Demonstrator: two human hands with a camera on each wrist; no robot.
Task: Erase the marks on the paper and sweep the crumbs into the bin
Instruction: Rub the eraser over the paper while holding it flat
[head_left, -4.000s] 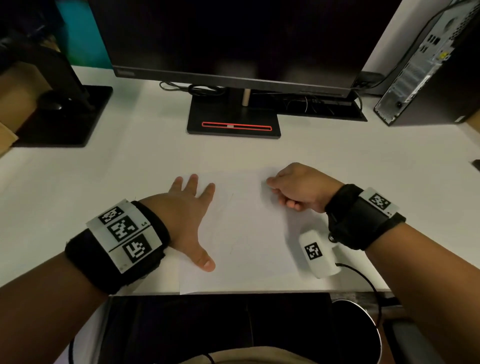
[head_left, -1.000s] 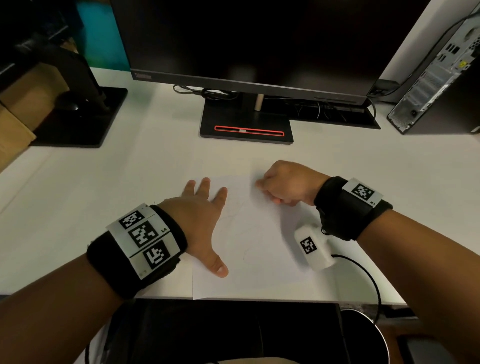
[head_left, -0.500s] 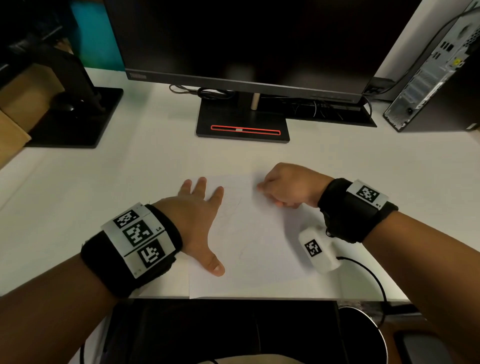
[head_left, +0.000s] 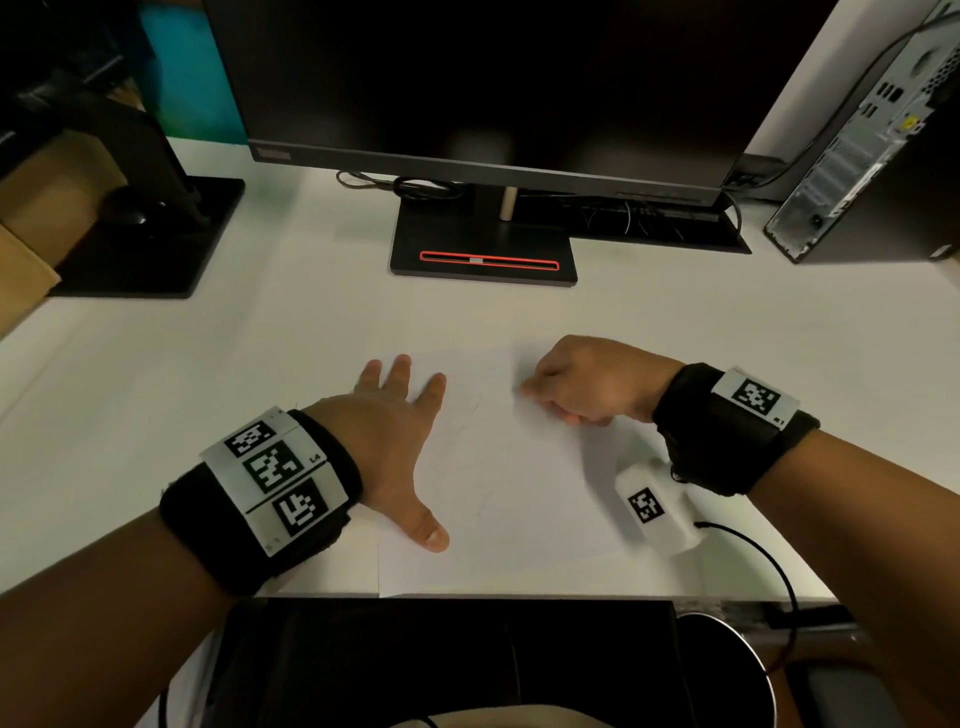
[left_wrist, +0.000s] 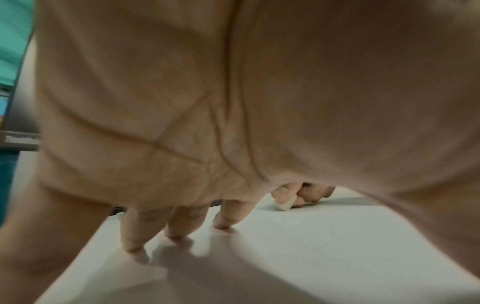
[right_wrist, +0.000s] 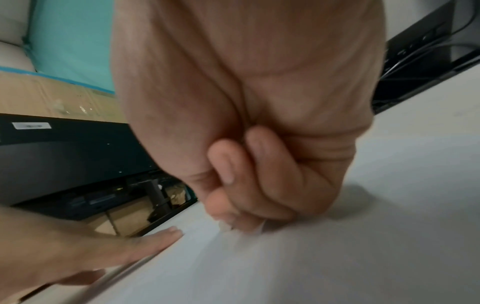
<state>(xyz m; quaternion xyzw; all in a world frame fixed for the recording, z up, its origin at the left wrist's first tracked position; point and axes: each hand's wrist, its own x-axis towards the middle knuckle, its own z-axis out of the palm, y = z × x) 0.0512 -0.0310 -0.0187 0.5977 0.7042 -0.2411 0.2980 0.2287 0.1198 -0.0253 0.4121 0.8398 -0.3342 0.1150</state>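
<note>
Left wrist: eraser (left_wrist: 284, 203) in right-hand (left_wrist: 309, 193) pinch

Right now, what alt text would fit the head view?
A right hand rubs a sheet of paper on a white desk while the left hand presses it flat; a dark monitor stands behind.

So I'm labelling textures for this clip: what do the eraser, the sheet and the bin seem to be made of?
Eraser: matte white block with rounded corners, probably rubber or vinyl. Sheet: thin, flat, matte white with faint lines, evidently paper. Bin: bright, shiny rim around a dark inside, likely metal; only part shows.
</note>
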